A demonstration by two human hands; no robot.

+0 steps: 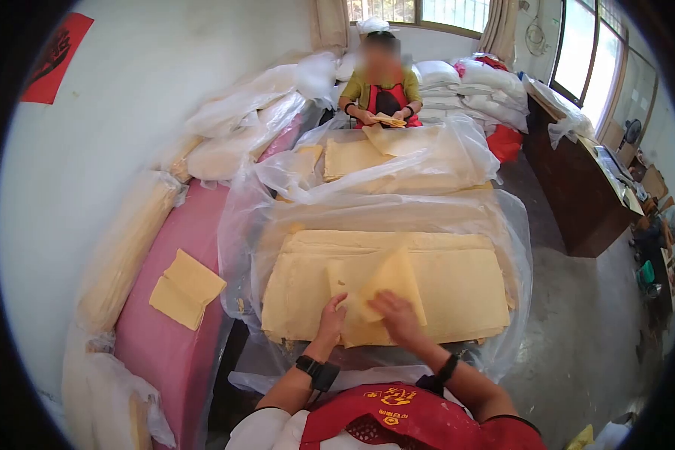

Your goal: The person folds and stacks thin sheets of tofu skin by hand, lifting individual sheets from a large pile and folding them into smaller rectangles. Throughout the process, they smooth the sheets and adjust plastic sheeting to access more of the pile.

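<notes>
A stack of yellow sheets lies in front of a person in a red apron, with translucent plastic sheeting around it. On top of the stack, left of its middle, is a loose sheet with 1 flap raised. The left hand is at the loose sheet's near left edge; whether its grip pinches the sheet cannot be told. The right hand is at the flap's lower part, too blurred to tell if its grip is closed.

The apron carries yellow characters and a small emblem, upside down and not clearly legible. Far left of the stack, a red poster shows part of a dark brush-style character, unreadable here. Just left of the stack, a folded sheet lies on a pink surface. Beyond the stack, a co-worker holds yellow pieces in 2 hands before white sacks.
</notes>
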